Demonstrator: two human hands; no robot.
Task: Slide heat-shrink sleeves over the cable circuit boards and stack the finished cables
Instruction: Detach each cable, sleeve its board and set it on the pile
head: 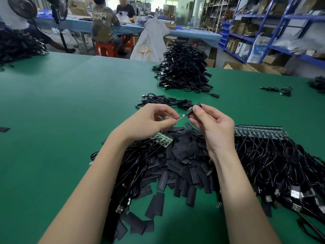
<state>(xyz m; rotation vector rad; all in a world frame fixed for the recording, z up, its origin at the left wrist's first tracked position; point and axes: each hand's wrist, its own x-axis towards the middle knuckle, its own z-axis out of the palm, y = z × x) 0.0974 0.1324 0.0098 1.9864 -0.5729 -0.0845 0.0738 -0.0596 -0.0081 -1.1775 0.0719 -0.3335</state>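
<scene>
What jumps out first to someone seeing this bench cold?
The two bare hands at centre: the left hand pinches a small circuit board, the right hand holds a black heat-shrink sleeve at its tip. Beneath them, a heap of flat black sleeves sprawls over the green table. A tall stack of black cables stands at the far edge.

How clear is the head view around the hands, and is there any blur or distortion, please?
Head view: left hand, right hand and sleeve are evenly lit and fairly sharp; wide-angle bending curves the green table edge; the shelving at right is smeared.
</scene>
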